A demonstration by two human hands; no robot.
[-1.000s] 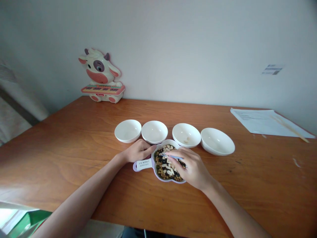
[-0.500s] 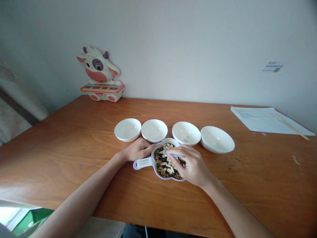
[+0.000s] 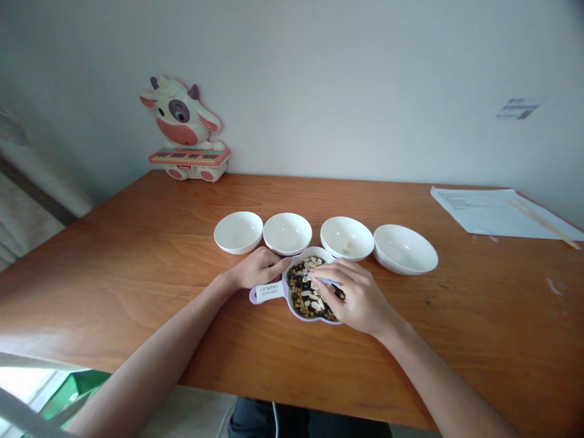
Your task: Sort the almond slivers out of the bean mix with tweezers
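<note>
A shallow lilac dish (image 3: 301, 317) with a short labelled handle (image 3: 269, 292) lies on the table, filled with dark and tan beans or seeds and pale flat seeds (image 3: 314, 303). At its left edge, my left hand (image 3: 259, 268) grips the rim with the thumb, its other fingers curled. My right hand (image 3: 358, 296) is over the dish's right side, closed around slim light-blue tweezers (image 3: 329, 282). Their tips are down among the pale seeds; whether they pinch one I cannot tell.
Several white bowls stand in a row behind the dish: far left (image 3: 238, 232), centre left (image 3: 287, 233), centre right (image 3: 342, 232), far right (image 3: 406, 248). A few pale seeds (image 3: 347, 248) lie in the centre-right one. Behind are a cow toy keyboard (image 3: 185, 131), papers (image 3: 483, 210) and chopsticks (image 3: 554, 230).
The whole view has shifted slightly, with the table and bowls now a little higher in frame. Both hands keep nearly the same places at the dish; the tweezers stay among the seeds.
</note>
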